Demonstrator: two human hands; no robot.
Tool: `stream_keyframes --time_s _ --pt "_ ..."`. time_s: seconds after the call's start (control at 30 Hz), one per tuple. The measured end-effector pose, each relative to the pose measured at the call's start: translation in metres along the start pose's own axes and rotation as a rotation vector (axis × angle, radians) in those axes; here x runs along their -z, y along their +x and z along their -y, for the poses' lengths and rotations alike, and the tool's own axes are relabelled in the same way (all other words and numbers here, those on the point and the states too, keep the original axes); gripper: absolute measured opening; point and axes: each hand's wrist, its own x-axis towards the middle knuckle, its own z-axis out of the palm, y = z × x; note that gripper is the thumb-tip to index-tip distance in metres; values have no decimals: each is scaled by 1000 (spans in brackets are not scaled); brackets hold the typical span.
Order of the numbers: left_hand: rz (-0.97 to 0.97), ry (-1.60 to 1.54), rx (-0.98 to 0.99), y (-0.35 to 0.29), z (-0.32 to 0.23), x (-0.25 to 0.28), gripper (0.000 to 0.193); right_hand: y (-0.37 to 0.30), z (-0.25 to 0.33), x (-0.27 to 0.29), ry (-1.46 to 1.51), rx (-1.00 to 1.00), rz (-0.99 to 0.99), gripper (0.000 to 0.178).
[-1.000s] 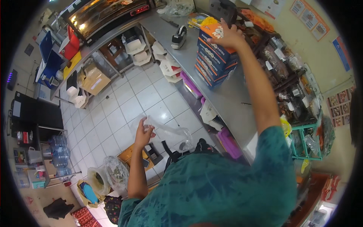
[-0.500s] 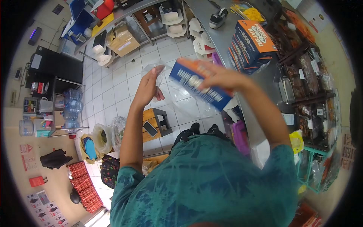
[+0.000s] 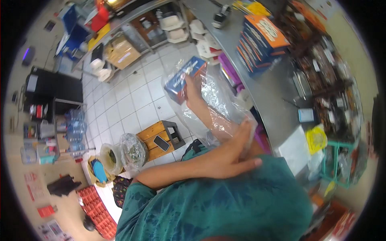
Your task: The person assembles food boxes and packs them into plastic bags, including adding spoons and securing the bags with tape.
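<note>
Near twelve o'clock, the blue box (image 3: pixel 177 82) is gripped inside the clear bag (image 3: pixel 218 91) by the right hand (image 3: pixel 194 95). At four, the bag is touched by the left hand (image 3: pixel 238 152); whether its grip is closed cannot be told. At one, stacked boxes (image 3: pixel 261 47) are carried by the tabletop (image 3: pixel 271 98).

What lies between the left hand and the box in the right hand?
The head view shows the right forearm, inside a clear plastic bag, between the left hand and the box.
</note>
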Motion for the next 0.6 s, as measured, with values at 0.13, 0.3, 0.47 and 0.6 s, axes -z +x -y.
stream_keyframes --time_s 0.13,0.3,0.47,0.6 --pt "208 -451 -216 6 -33 -21 99 0 49 25 80 184 -196 59" --pt "563 -683 -396 29 -46 -49 105 -56 163 104 -33 258 -457 77" --pt "871 -1043 -326 56 -56 -78 106 -118 265 165 -267 466 -752 96" --pt "860 -1397 -77 86 -64 -86 94 -111 300 217 -940 294 -1099 118"
